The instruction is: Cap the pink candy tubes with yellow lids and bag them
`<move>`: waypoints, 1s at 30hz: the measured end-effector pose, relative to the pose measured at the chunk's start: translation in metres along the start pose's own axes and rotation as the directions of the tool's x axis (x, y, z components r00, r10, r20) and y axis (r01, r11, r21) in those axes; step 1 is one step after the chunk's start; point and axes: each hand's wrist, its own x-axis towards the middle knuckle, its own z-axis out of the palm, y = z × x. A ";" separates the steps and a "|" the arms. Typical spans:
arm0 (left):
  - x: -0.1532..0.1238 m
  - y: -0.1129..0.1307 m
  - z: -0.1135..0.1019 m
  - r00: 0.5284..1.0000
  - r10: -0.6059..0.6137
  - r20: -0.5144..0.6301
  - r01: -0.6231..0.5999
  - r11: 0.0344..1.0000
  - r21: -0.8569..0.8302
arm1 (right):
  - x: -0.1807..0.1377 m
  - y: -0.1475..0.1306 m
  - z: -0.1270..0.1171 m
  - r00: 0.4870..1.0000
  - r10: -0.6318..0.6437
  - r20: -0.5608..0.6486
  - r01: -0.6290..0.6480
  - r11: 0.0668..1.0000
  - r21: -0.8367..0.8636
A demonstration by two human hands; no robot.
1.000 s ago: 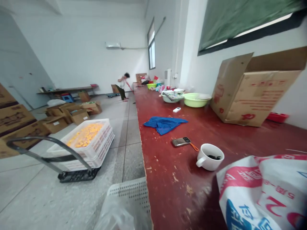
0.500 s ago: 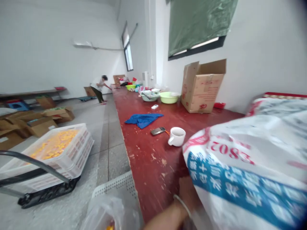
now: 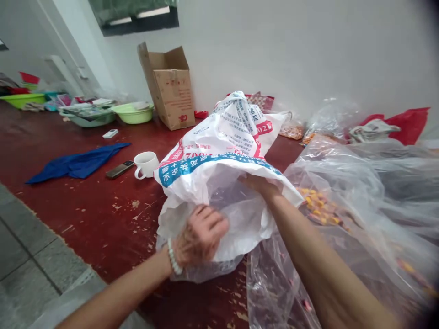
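A large white woven sack point(image 3: 236, 137) with red and blue print lies on the red table, its mouth facing me. Inside it shows a clear plastic liner point(image 3: 222, 194). My left hand point(image 3: 202, 233), with a pale bead bracelet at the wrist, is at the lower left of the mouth. Its fingers are curled in on the sack's edge, somewhat blurred. My right hand point(image 3: 255, 183) reaches into the opening under the upper rim; its fingers are hidden. To the right of the sack, clear plastic bags point(image 3: 350, 192) hold small yellow and purple pieces point(image 3: 318, 205).
On the red table point(image 3: 103, 201) are a white mug point(image 3: 146, 164), a phone-like device point(image 3: 120, 169), a blue cloth point(image 3: 78, 162) and a cardboard box point(image 3: 173, 93). Green basins point(image 3: 133, 114) stand farther left. Red bags point(image 3: 409, 125) lie by the wall. The table edge drops to the tiled floor at left.
My view has swung right, toward the sack. The sack's mouth now faces me, and both my hands are at it; before, only one wrist showed beside the sack.
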 end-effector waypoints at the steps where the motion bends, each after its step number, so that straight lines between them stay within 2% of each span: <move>1: 0.013 -0.008 0.006 0.996 -0.031 0.084 0.026 0.998 0.055 | -0.004 -0.005 0.004 1.000 -0.003 0.016 0.003 1.000 0.002; 4: 0.053 -0.054 0.026 0.957 -0.213 0.197 0.162 0.956 0.245 | -0.020 -0.015 0.005 0.998 -0.035 0.052 0.035 0.999 -0.013; 8: 0.094 -0.114 0.050 0.898 -0.351 0.265 0.265 0.913 0.311 | -0.040 -0.034 -0.003 0.992 0.005 0.123 -0.004 1.000 -0.009; 10: 0.105 -0.127 0.060 0.868 -0.417 0.271 0.332 0.891 0.308 | -0.050 -0.049 -0.004 0.981 0.023 0.195 -0.030 0.999 0.031; 12: 0.111 -0.129 0.067 0.828 -0.488 0.277 0.409 0.863 0.298 | -0.060 -0.066 -0.003 0.968 0.004 0.250 -0.018 0.998 0.057; 14: 0.115 -0.125 0.071 0.802 -0.521 0.292 0.450 0.849 0.278 | -0.072 -0.079 -0.007 0.962 -0.017 0.273 0.001 0.998 0.057; 17: 0.117 -0.113 0.071 0.816 -0.488 0.310 0.433 0.871 0.232 | -0.099 -0.090 -0.027 0.974 -0.059 0.219 0.038 0.994 0.101; 20: 0.106 -0.089 0.060 0.847 -0.416 0.331 0.373 0.909 0.187 | -0.146 -0.085 -0.065 0.985 -0.163 -0.050 0.171 0.954 0.248; 21: 0.096 -0.077 0.054 0.862 -0.386 0.329 0.347 0.922 0.171 | -0.167 -0.077 -0.078 0.977 -0.161 -0.140 0.196 0.938 0.285; 22: 0.082 -0.065 0.048 0.882 -0.351 0.315 0.318 0.936 0.153 | -0.190 -0.066 -0.088 0.976 -0.127 -0.179 0.179 0.934 0.310; 23: 0.065 -0.052 0.043 0.902 -0.320 0.290 0.292 0.947 0.137 | -0.214 -0.052 -0.096 0.984 -0.050 -0.168 0.102 0.944 0.314; 25: 0.023 -0.027 0.034 0.955 -0.242 0.174 0.226 0.968 0.105 | -0.259 -0.016 -0.103 0.989 0.145 -0.035 -0.132 0.959 0.250; 27: -0.017 -0.007 0.032 0.968 -0.205 0.143 0.195 0.978 0.081 | -0.294 0.025 -0.101 0.933 0.351 0.081 -0.355 0.934 0.043; 28: -0.034 0.001 0.033 0.969 -0.208 0.130 0.198 0.976 0.088 | -0.306 0.045 -0.098 0.886 0.452 0.102 -0.446 0.892 -0.077; 30: -0.056 0.010 0.039 0.965 -0.233 0.118 0.221 0.969 0.106 | -0.317 0.081 -0.091 0.826 0.559 0.077 -0.540 0.823 -0.178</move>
